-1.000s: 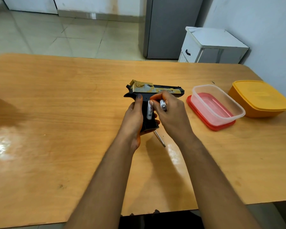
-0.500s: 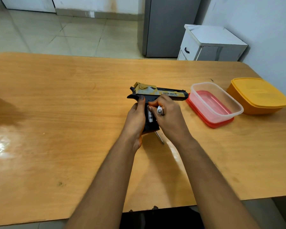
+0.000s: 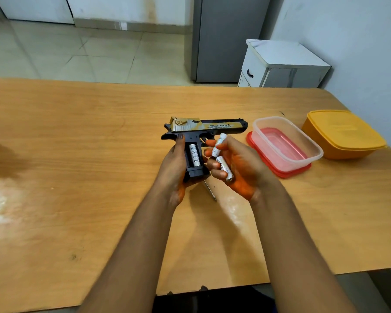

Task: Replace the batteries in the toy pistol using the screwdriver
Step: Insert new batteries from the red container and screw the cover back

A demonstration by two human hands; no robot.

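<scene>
A black and gold toy pistol [image 3: 209,127] lies on its side on the wooden table [image 3: 77,154], barrel pointing right. My left hand [image 3: 175,168] grips its handle, thumb on the frame. The handle's battery bay is uncovered and one white battery [image 3: 194,155] sits in it. My right hand [image 3: 237,168] is turned palm up just right of the handle and holds two white batteries [image 3: 221,154] in its fingers. The screwdriver's metal shaft [image 3: 210,190] lies on the table between my wrists; its handle is hidden.
A clear plastic box [image 3: 287,143] stands on a red lid right of the pistol. An orange lidded container [image 3: 341,134] sits further right near the table edge. Beyond the table stand a white cabinet [image 3: 284,64] and a grey fridge [image 3: 226,37].
My right hand has pulled back from the handle and turned palm up, now with two batteries in it. The battery bay shows one battery left inside.
</scene>
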